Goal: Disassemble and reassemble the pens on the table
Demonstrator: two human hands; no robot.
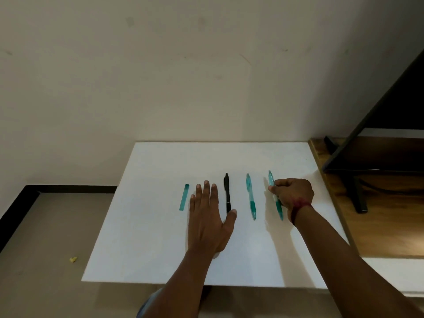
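One teal pen [271,178] is pinched, seemingly mid-barrel, by the right hand [291,194]; the left hand [206,214], laid flat and outspread, should be brought across for unscrewing.

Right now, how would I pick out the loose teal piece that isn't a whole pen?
On the white table, follow the row of pens to its left end, beyond the flat left hand. The short teal piece lies alone: shorter than the black pen, straight-ended, with no pointed tip, unlike the teal pen the right hand grips.
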